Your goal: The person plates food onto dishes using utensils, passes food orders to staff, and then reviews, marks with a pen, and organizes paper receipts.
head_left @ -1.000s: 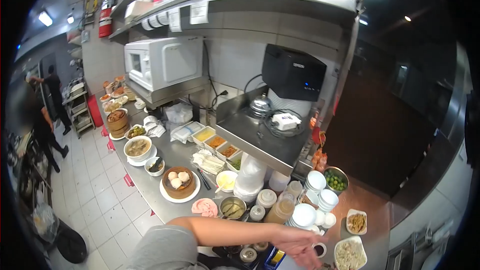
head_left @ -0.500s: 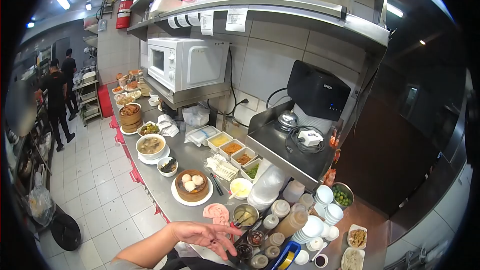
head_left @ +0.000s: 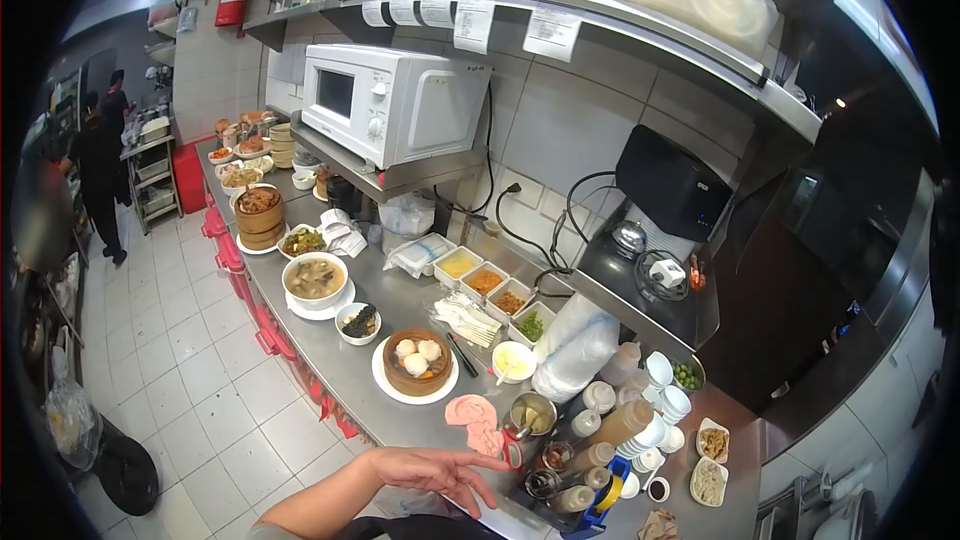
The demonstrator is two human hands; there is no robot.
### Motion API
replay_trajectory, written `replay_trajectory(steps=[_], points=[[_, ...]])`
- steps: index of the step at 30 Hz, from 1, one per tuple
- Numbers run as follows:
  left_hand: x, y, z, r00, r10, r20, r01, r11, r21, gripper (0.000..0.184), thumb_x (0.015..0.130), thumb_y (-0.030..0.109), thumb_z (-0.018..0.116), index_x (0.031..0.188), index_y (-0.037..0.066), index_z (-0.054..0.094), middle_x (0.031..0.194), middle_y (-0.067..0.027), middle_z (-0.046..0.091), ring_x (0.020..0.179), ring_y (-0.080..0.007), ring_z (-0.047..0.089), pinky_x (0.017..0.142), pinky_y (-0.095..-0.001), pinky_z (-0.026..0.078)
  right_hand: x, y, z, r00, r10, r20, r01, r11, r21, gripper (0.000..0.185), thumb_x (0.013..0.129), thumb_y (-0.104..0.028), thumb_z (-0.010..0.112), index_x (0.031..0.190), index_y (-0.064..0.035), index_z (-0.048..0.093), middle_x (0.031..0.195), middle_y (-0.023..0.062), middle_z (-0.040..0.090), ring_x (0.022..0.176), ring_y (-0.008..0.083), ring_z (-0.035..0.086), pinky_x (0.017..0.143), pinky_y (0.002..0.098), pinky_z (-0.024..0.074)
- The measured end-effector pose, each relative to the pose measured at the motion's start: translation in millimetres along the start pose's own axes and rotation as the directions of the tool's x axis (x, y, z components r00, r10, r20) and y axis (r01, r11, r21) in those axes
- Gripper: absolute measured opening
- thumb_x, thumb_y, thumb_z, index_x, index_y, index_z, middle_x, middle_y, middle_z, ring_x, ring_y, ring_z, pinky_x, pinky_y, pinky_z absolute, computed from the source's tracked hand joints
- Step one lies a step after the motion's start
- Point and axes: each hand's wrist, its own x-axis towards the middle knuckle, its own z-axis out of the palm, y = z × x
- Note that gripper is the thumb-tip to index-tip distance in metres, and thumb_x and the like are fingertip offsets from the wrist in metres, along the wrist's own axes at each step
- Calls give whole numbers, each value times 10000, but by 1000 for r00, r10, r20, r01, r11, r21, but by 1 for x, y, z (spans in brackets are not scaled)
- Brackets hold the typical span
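Note:
My left hand (head_left: 430, 472) reaches in from the bottom edge with its fingers apart, holding nothing that I can see. It hangs over the near side of the steel counter, just below a crumpled pink cloth (head_left: 475, 424). Beyond the fingertips are a metal container (head_left: 531, 414) with utensils, dark sauce jars (head_left: 543, 483) and several squeeze bottles (head_left: 618, 424). Farther up, a bamboo steamer (head_left: 417, 361) with white buns rests on a white plate. My right hand is out of view.
A soup bowl (head_left: 315, 280), a small bowl of dark food (head_left: 357, 322) and stacked steamers (head_left: 260, 216) line the counter. Topping tubs (head_left: 485, 281) sit by the wall, under a microwave (head_left: 392, 105) and printer (head_left: 672, 183). Co-workers (head_left: 95, 165) stand far left.
The view has swung, so the counter items sit farther right and partly lower in the frame. My left hand stays open, a little lower and to the right in view.

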Motion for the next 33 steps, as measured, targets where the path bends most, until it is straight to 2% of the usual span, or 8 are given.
replay_trajectory(steps=[7, 8, 11, 12, 15, 21, 26, 33], points=[[-159, -7, -15, 898, 71, -433, -115, 990, -77, 609, 838, 93, 397, 1407, 42, 186, 1240, -264, 458, 1092, -355, 524, 992, -401, 355, -21, 3, -56, 929, -126, 347, 48, 973, 224, 380, 895, -265, 424, 1172, -19, 509, 1001, 104, 544, 905, 212, 533, 776, 374, 459], [-187, -12, -21, 864, 61, -501, -118, 990, -83, 598, 841, 98, 395, 1402, 42, 194, 1234, -271, 460, 1086, -363, 526, 985, -405, 367, 3, 17, -81, 362, -351, 864, -128, 899, 419, 378, 895, -265, 425, 1168, -20, 512, 994, 101, 545, 898, 210, 534, 771, 371, 461], [-262, -20, -43, 736, -1, -677, -87, 992, -96, 560, 853, 116, 392, 1384, 38, 230, 1212, -286, 472, 1060, -374, 543, 941, -414, 416, -161, -31, 56, 972, -30, 234, -10, 986, 169, 418, 880, -417, 420, 981, -32, 548, 784, 63, 551, 670, 186, 534, 561, 296, 447], [-284, -26, -56, 686, -25, -727, -74, 992, -103, 546, 858, 122, 391, 1376, 35, 243, 1204, -290, 477, 1049, -375, 549, 921, -417, 434, -212, -38, 116, 990, -125, 67, 125, 992, 12, 560, 867, -593, 389, 881, -56, 546, 725, 79, 581, 573, 205, 574, 432, 303, 459], [-355, -61, -107, 539, -99, -837, -57, 987, -154, 499, 884, 101, 372, 1367, 53, 257, 1158, -245, 538, 973, -320, 604, 882, -428, 462, -330, -14, 230, 694, 251, 674, -333, 943, -8, 467, 793, -637, 500, 737, -174, 473, 719, -13, 496, 560, 143, 494, 439, 275, 406], [-460, -270, -142, 97, -597, -796, 677, 626, -387, 541, 839, 450, 461, 1270, 123, 468, 1236, -93, 521, 1170, -280, 428, 896, -424, 440, -467, 139, 362, 294, 569, 768, 198, 750, -631, 177, 733, -44, 668, 846, -75, 534, 804, -1, 532, 773, 110, 499, 713, 232, 395], [-523, -354, -123, 250, -712, -655, 852, 483, -200, 540, 853, 489, 420, 1271, 154, 494, 1284, -101, 500, 1136, -316, 486, 945, -453, 396, -510, 219, 429, 18, 201, 979, 896, 432, -105, 199, 710, -59, 661, 880, -52, 557, 959, 106, 518, 867, 238, 514, 781, 306, 420], [-551, -349, -195, 242, -361, -901, 877, 478, 44, 448, 830, 376, 474, 1023, 0, 624, 1047, -222, 607, 980, -366, 576, 846, -427, 455, -521, 317, 420, -254, 256, 933, 965, 133, 226, 463, 722, -172, 649, 1157, -80, 522, 1297, 119, 436, 1163, 325, 434, 966, 420, 352]])
